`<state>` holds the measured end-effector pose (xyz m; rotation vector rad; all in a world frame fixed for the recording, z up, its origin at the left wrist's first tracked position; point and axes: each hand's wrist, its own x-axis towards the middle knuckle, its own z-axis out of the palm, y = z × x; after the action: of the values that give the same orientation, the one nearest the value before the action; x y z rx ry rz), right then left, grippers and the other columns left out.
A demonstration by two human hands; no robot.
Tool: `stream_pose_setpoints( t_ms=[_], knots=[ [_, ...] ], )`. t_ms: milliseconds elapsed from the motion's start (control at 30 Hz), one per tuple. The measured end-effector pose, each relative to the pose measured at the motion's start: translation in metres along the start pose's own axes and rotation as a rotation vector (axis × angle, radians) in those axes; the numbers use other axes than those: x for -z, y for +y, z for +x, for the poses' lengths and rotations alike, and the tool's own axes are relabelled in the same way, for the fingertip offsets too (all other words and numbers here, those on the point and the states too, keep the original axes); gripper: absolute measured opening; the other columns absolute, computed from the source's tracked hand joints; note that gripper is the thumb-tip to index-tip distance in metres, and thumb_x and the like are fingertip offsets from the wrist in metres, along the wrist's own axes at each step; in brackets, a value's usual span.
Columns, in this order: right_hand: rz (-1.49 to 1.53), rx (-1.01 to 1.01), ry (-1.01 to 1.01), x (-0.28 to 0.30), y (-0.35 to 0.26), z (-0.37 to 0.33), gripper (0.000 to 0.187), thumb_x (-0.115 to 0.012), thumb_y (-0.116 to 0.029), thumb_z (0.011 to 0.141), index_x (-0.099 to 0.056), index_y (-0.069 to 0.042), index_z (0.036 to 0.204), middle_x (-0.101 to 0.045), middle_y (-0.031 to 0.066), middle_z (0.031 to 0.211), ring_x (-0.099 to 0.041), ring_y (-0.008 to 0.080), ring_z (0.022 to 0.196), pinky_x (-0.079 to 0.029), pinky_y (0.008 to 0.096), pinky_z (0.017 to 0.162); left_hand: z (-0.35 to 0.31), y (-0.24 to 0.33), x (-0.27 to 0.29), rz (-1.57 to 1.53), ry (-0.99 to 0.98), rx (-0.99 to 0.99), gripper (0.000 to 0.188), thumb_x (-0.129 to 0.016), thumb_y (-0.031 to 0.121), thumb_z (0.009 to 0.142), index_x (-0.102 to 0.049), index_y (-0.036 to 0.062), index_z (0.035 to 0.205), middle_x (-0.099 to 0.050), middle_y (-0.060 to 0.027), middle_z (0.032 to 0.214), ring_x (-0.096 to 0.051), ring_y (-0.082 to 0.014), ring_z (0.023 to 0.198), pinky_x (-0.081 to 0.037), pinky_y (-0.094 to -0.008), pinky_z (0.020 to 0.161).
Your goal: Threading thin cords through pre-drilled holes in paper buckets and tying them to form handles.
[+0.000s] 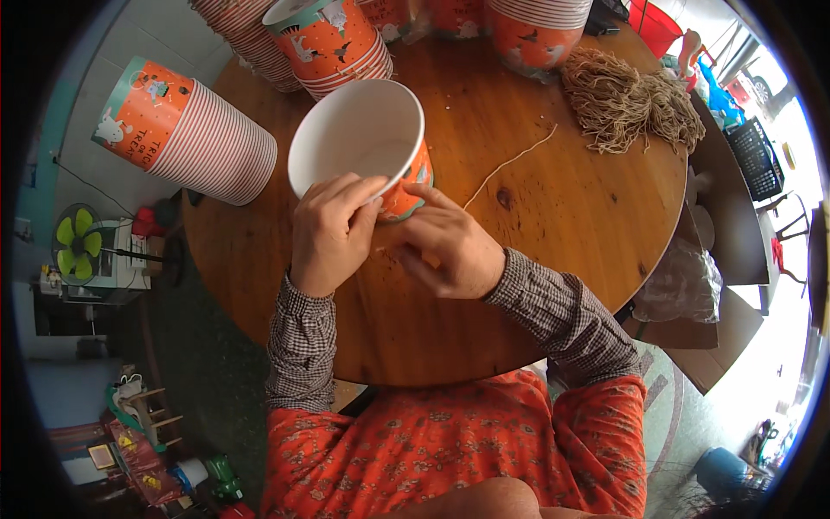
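A large paper bucket (354, 130), white inside and orange with a green base band outside, tilts toward me over the round table. My left hand (333, 229) is closed on its near rim, fingers over the edge. Against the bucket's lower right side, my right hand (445, 242) has its fingers curled in a pinch; what is between the fingertips is hidden. A thin tan cord (510, 164) lies on the wood, its near end reaching the back of my right hand. Whether that hand holds the cord, I cannot tell.
Stacked orange buckets lean at the left (199, 138); another stack (328, 43) stands behind the tilted bucket, and one more (540, 35) is farther right. A bundle of tan cords (631, 99) lies near the table's right edge. Cardboard boxes (731, 208) stand beyond it.
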<state>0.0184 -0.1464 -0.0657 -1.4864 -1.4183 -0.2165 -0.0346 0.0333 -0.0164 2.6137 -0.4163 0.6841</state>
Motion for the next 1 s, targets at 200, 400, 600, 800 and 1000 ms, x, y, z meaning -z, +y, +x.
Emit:
stream_pose_setpoints(
  t_ms=[200,400,600,800,1000],
  knots=[
    [0.554,-0.730,0.386,0.000,0.001,0.001,0.009,-0.058,-0.006,0.093,-0.055,0.002,0.096,-0.063,0.0051,0.082,-0.064,0.0134,0.077,-0.054,0.0286,0.073,-0.003,0.012,-0.007,-0.161,0.139,0.130,0.012,-0.066,-0.002,0.080,-0.060,-0.0010,0.090,-0.062,-0.0121,0.079,-0.062,-0.0283,0.072,-0.049,-0.0354,0.063],
    [0.771,-0.719,0.510,-0.009,0.009,0.003,0.012,-0.058,-0.007,0.093,-0.056,0.005,0.093,-0.065,0.0055,0.085,-0.064,0.0096,0.081,-0.052,0.0228,0.072,-0.003,0.020,-0.009,-0.232,0.136,0.182,0.009,-0.066,-0.002,0.082,-0.058,-0.0014,0.087,-0.062,-0.0118,0.077,-0.063,-0.0260,0.069,-0.049,-0.0333,0.060],
    [0.779,-0.725,0.503,-0.008,0.010,0.002,0.010,-0.057,-0.005,0.091,-0.057,0.005,0.090,-0.065,0.0055,0.085,-0.064,0.0097,0.082,-0.053,0.0226,0.073,-0.003,0.022,-0.009,-0.227,0.140,0.177,0.009,-0.065,-0.003,0.081,-0.058,-0.0016,0.086,-0.061,-0.0116,0.077,-0.063,-0.0258,0.069,-0.049,-0.0333,0.059],
    [0.738,-0.753,0.486,-0.004,0.010,0.002,0.011,-0.057,-0.005,0.090,-0.057,0.006,0.088,-0.066,0.0059,0.083,-0.064,0.0100,0.081,-0.053,0.0231,0.072,-0.003,0.022,-0.011,-0.197,0.135,0.138,0.010,-0.066,-0.003,0.080,-0.058,0.0000,0.086,-0.062,-0.0112,0.077,-0.063,-0.0276,0.070,-0.049,-0.0347,0.061],
    [0.760,-0.757,0.499,-0.004,0.010,0.003,0.012,-0.057,-0.006,0.091,-0.057,0.005,0.088,-0.066,0.0059,0.082,-0.064,0.0096,0.079,-0.052,0.0243,0.071,-0.004,0.021,-0.014,-0.129,0.139,0.094,0.011,-0.067,-0.002,0.079,-0.059,0.0021,0.086,-0.062,-0.0104,0.078,-0.062,-0.0292,0.071,-0.048,-0.0372,0.063]
  ],
)
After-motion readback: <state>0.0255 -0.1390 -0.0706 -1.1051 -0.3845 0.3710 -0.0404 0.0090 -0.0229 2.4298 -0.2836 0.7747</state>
